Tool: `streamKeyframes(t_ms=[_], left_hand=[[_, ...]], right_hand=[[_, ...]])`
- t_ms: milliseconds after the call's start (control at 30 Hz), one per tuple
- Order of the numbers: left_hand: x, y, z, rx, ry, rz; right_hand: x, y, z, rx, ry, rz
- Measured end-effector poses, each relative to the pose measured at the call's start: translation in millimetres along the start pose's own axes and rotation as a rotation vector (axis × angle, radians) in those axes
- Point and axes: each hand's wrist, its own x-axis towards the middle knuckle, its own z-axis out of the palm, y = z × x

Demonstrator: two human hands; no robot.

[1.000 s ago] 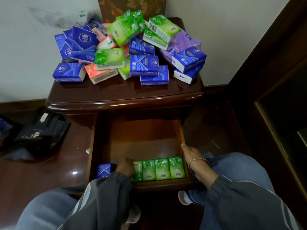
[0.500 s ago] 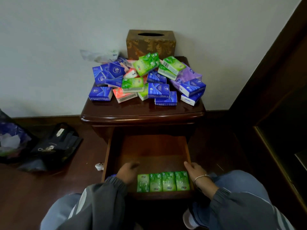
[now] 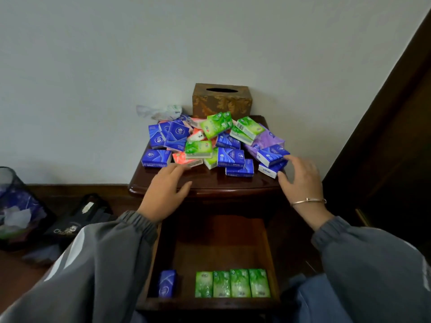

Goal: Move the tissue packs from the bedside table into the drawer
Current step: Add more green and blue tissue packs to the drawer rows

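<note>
Hands up from drawer (image 3: 219, 302) to bedside table (image 3: 210, 186): left hand (image 3: 164, 192), right hand (image 3: 300, 180) both spread, empty, at near edge of tissue packs (image 3: 229, 157) pile. Few already in drawer; next grab due.

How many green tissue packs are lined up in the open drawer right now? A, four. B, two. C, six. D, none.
A: four green packs stand side by side along the front of the drawer, with a single blue pack set apart to their left.
</note>
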Motion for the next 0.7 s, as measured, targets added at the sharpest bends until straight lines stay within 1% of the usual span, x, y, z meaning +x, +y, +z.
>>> streamKeyframes(t_ms=[100, 233, 333, 400, 500, 600, 700], left_hand=[[35.6, 20.7, 12.7, 0.143, -0.075, 0.12], [74.7, 43.1, 39.4, 0.371, -0.232, 0.181], [92.7, 51.6, 57.5, 0.525, -0.296, 0.198], [96.9, 57.1, 68.1, 0.6, -0.328, 0.216], [95.3, 63.5, 79.2, 0.65, -0.263, 0.28], [95.4, 68.6, 81.9, 0.618, -0.202, 0.329], [99.2, 77.5, 82.0, 0.54, -0.246, 0.315]], right_hand=[[42.4, 9.4, 6.4, -0.17, -0.202, -0.04], [69.3, 14.9, 18.0, -0.305, -0.433, -0.12], [69.4, 18.7, 28.7, -0.421, -0.561, -0.156], [65.3, 22.2, 33.0, -0.465, -0.55, -0.18], [61.8, 25.8, 33.6, -0.454, -0.49, -0.236], [59.4, 26.6, 34.2, -0.358, -0.457, -0.27], [57.5, 27.1, 33.0, -0.299, -0.448, -0.28]])
